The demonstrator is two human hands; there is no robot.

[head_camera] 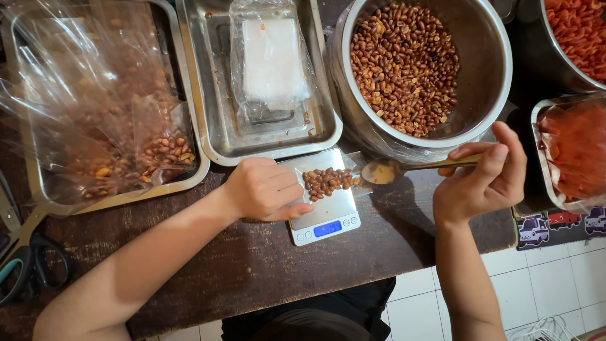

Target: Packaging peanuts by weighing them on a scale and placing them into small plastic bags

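Note:
A small digital scale [331,222] stands on the dark wooden table [252,265]. On it lies a clear plastic bag of brown nuts [326,181]. My left hand [264,189] rests on the scale's left side and holds the bag's end. My right hand [485,178] grips the handle of a metal spoon [386,170], whose bowl hovers just right of the bag's open end. Behind the spoon stands a big steel pot [486,88] holding many brown nuts [404,66].
A steel tray [208,136] at the back holds a stack of clear bags [270,60]. A left tray [38,183] holds filled nut bags [113,120]. Red snacks fill a bowl [581,35] and a tray [576,151] at right. Scissors [22,259] lie far left.

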